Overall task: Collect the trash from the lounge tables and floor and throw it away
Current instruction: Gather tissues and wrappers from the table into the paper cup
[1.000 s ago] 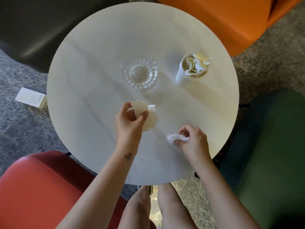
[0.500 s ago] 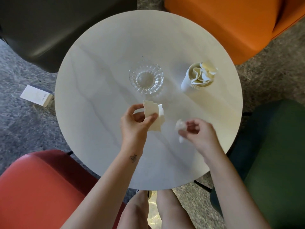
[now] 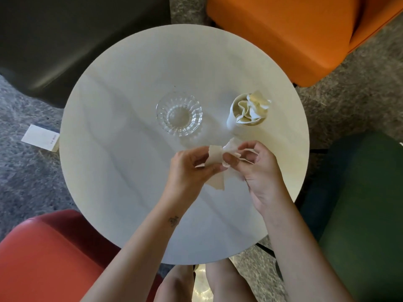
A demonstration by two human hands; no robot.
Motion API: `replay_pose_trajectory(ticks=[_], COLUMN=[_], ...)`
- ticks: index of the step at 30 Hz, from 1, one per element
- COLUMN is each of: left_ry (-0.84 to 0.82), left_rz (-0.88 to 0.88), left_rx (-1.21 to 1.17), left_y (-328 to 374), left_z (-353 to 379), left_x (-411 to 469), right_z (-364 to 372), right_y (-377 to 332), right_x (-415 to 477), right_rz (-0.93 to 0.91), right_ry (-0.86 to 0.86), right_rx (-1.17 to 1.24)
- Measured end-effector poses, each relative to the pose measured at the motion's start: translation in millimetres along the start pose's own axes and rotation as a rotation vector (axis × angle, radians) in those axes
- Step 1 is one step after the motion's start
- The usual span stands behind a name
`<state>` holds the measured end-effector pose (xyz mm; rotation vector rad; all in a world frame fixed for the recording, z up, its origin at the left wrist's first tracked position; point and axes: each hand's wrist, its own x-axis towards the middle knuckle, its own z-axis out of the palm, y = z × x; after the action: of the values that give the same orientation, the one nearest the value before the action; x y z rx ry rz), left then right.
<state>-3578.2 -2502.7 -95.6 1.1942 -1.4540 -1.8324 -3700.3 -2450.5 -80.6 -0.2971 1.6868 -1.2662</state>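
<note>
Above the round pale table [image 3: 122, 153], my left hand [image 3: 187, 173] pinches torn cream paper scraps [image 3: 214, 158], one piece hanging below the fingers. My right hand [image 3: 259, 168] holds a crumpled white tissue [image 3: 232, 149] and presses it against the scraps, so both hands meet over the table's middle right. A white paper cup [image 3: 234, 123] stuffed with crumpled paper stands upright just beyond my right hand. A small white card or box [image 3: 41, 137] lies on the carpet left of the table.
An empty ribbed glass bowl [image 3: 179, 113] sits at the table's centre. Chairs ring the table: black [image 3: 65, 40] far left, orange [image 3: 283, 33] far right, red [image 3: 43, 258] near left, green [image 3: 359, 214] near right. Grey carpet lies between them.
My right hand lifted the crumpled tissue off the table and carried it left to the paper scraps in my left hand. Both hands now meet.
</note>
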Motion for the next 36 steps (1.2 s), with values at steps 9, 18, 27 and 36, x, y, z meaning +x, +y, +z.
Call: replay_pose_trajectory(ticks=[9,18,27,36], left_ry=[-0.047,0.155,0.026,0.114], left_rz=[0.141,0.178,0.185,0.165], left_rx=[0.161,0.088,0.497,0.466], left_y=[31,47,23,17], left_z=[34,54,57,67], left_x=[26,56,74,80], right_z=[-29,-63,-52,-51], right_y=[-37,-75,-75,-54], right_x=[9,39,85,93], right_rz=[0.040,-0.346,-0.713,-0.715], right_ry=[-0.148,0.277,0.371,0.233], right_rx=[-0.019,-0.111,-0.469,-0.673])
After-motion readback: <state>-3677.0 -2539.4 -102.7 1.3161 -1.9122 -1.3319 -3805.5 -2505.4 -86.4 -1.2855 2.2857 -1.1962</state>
